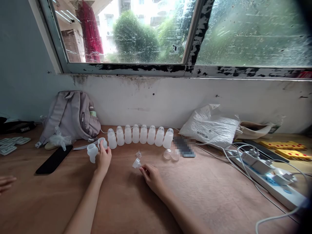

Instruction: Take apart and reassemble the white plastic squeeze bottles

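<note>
My left hand (103,159) has its fingers closed on the rim of an uncapped, frosted white baby bottle (102,141). Just left of it stands a second open bottle (92,153). Low over the table, my right hand (151,175) pinches a clear bottle collar (136,163) at its fingertips. A translucent nipple (138,154) lies right behind the collar. Behind both hands, several baby bottles (143,135) with domed clear covers stand upright in a curved row. Two clear covers (167,154) lie loose near the row's right end.
A black phone (54,160) and a grey backpack (70,113) are at left; another person's hand (6,184) shows at the edge. Rightward lie a blurred phone (184,146), a silver bag (209,126), a power strip (265,172) with cables, and yellow blocks (290,154).
</note>
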`<control>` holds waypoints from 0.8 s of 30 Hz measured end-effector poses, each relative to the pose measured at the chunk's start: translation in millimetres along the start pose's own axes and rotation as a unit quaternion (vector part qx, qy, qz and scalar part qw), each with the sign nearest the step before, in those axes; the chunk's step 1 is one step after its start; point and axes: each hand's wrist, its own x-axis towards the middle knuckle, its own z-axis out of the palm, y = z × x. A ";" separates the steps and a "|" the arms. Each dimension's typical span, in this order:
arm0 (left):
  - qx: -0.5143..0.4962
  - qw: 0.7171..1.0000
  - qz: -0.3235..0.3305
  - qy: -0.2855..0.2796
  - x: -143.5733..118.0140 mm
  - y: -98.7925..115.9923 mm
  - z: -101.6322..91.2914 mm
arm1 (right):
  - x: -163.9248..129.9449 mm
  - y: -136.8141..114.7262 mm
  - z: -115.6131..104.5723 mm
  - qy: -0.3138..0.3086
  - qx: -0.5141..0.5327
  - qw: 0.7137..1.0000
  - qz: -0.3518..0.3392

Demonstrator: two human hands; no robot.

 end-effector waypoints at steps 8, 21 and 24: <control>-0.104 0.972 0.178 0.108 -21.8 23.8 -7.8 | 2.6 -1.2 -3.9 0.009 0.065 0.997 0.036; -0.333 0.906 0.179 -0.189 -68.1 65.3 10.9 | 7.1 6.2 -10.3 0.079 0.207 0.967 0.123; -0.263 0.913 0.234 -0.205 -65.0 60.9 10.1 | 8.9 10.2 -16.4 0.085 0.177 0.974 0.112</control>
